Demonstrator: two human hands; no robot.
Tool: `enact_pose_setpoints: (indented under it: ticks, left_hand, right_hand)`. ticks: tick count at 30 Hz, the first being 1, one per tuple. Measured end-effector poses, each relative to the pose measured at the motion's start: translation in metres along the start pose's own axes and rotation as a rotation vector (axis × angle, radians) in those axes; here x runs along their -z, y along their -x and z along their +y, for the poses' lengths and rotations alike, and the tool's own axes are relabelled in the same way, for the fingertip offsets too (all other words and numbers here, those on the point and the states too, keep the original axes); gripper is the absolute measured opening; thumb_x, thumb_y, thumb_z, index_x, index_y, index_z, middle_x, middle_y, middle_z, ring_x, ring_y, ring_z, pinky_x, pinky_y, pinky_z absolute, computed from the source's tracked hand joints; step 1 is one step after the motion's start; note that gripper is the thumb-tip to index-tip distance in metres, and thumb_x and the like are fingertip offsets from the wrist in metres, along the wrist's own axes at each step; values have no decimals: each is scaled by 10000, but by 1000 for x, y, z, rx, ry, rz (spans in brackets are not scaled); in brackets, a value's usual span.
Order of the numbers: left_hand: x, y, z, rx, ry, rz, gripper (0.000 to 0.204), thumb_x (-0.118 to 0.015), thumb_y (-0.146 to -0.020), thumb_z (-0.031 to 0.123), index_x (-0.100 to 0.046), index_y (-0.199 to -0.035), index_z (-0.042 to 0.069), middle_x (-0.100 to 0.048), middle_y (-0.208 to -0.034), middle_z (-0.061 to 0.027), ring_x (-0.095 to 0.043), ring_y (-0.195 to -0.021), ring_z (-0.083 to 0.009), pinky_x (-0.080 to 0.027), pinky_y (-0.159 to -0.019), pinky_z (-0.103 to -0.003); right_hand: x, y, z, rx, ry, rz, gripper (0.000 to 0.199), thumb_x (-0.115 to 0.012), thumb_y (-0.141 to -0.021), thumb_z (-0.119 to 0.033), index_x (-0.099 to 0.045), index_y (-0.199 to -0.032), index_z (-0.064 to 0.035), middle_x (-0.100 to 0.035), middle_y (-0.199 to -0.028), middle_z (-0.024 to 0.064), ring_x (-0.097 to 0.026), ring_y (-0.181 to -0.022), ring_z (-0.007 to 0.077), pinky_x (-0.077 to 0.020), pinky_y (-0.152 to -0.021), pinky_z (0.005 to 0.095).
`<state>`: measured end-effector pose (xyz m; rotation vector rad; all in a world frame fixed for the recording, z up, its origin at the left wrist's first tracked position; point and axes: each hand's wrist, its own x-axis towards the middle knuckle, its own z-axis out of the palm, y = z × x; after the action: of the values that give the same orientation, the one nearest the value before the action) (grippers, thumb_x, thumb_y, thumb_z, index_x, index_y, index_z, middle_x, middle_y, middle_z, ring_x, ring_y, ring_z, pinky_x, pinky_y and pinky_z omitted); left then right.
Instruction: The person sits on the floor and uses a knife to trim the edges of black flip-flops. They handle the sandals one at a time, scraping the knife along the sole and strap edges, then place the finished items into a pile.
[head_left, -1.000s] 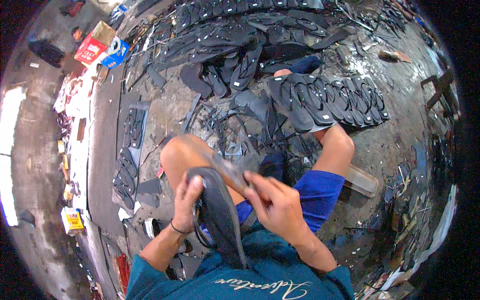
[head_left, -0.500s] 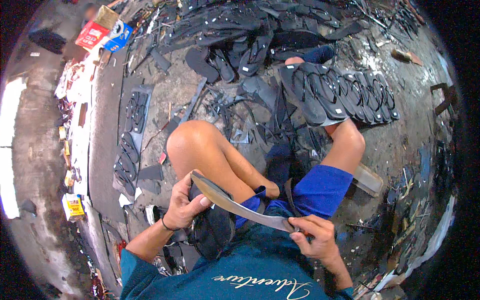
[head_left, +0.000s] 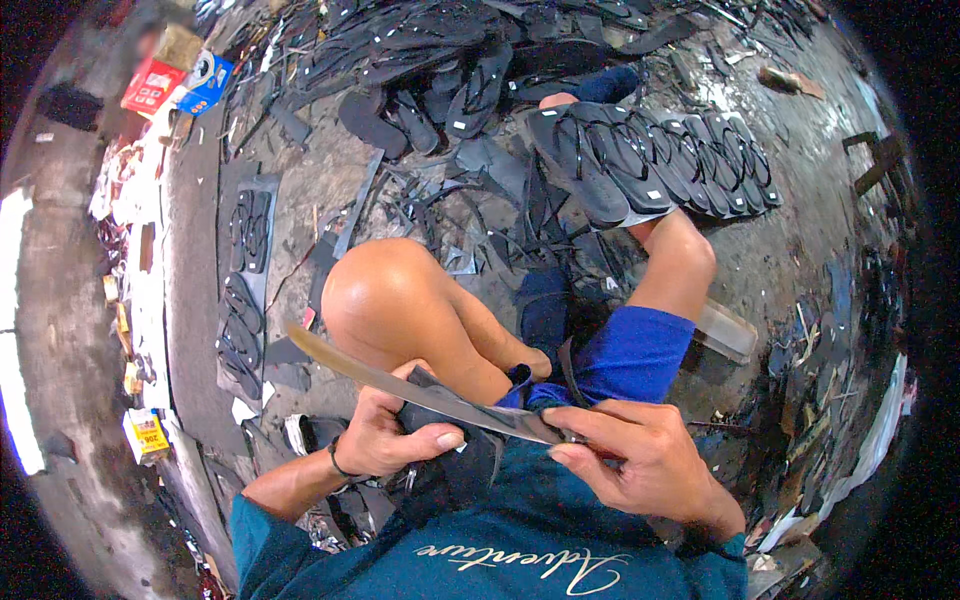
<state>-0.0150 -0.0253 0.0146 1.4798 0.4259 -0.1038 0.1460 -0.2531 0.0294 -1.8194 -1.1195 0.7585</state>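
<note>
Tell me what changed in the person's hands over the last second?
The dark sandal sole, held upright a second ago, has dropped low against the lap. The long knife now lies flat across it, tip pointing left. The left hand still grips the sole, the right hand the knife's handle end. The row of finished sandals stayed put.

A long knife blade [head_left: 420, 390], thin and dull grey-brown, lies nearly flat across the near middle of the scene, its tip pointing far-left past the raised knee and its handle end at the near right. Under it, pressed against its underside, is a dark flip-flop sole [head_left: 450, 440], mostly hidden, hanging down toward the lap.
</note>
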Motion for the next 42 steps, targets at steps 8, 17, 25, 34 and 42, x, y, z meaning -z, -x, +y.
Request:
enact_pose_setpoints:
  ticks: [8,17,25,34,42]
  left_hand:
    - [-17,-9,4,66,19,-88,358,-747,-818,178,-633,-1108,3,-642,-1003,-29,-568,-928,-109,-453,-828,-280]
    - [-12,4,20,170,41,-114,396,-740,-826,204,-619,-1136,-11,-656,-1007,-51,-587,-921,-103,-481,-831,-280]
    - [25,-11,59,-346,-170,584,336,-647,-876,230,-600,-1126,11,-650,-1027,-72,-625,-874,-170,-510,-792,-333]
    - [-72,-83,2,-102,1120,617,232,-713,-810,156,-634,-1010,68,-660,-973,-43,-648,-839,-186,-576,-782,-345]
    - [-74,-71,-18,43,1147,604,136,-667,-882,251,-647,-904,119,-688,-872,6,-669,-732,-128,-578,-639,-240]
  right_hand:
    - [-19,-36,6,68,-207,46,282,-671,-863,-249,-662,-1065,-52,-646,-698,138,-639,-564,285,-516,-532,366]
    - [-16,-20,17,112,-275,20,339,-663,-867,-150,-634,-1190,-50,-611,-672,99,-487,-526,84,-424,-498,256]
    - [-7,-31,54,-69,-585,606,298,-542,-955,-147,-523,-1235,-47,-692,-925,87,-626,-722,109,-519,-628,256]
    - [-42,21,68,-150,-257,781,274,-640,-894,-160,-617,-1116,-1,-601,-783,37,-496,-618,72,-418,-554,230]
    - [-76,71,62,-232,-84,486,285,-723,-798,-138,-671,-1055,-26,-688,-884,138,-658,-671,235,-531,-587,308]
